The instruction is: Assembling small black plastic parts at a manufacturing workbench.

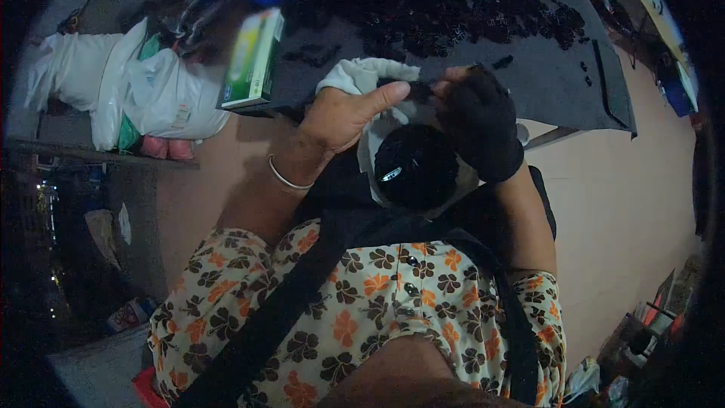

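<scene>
My left hand (343, 109) has white cloth covering its fingers, with the thumb bare and a bangle at the wrist. Its thumb and forefinger close on a small black piece (424, 91), too dark to make out in detail. A black fingerless glove covers my right hand (482, 122), whose fingertips pinch the same piece from the other side. Right under both hands, at my lap, sits a pale round container (368, 157) with dark contents (415, 166) and one small shiny spot inside.
A dark-covered table (332, 34) lies ahead, heaped with many small black parts (461, 0). At its left edge stands a green and white box (253, 57). White plastic bags (166, 94) rest farther left. Assorted items (638, 340) lie on the floor (604, 204) at lower right.
</scene>
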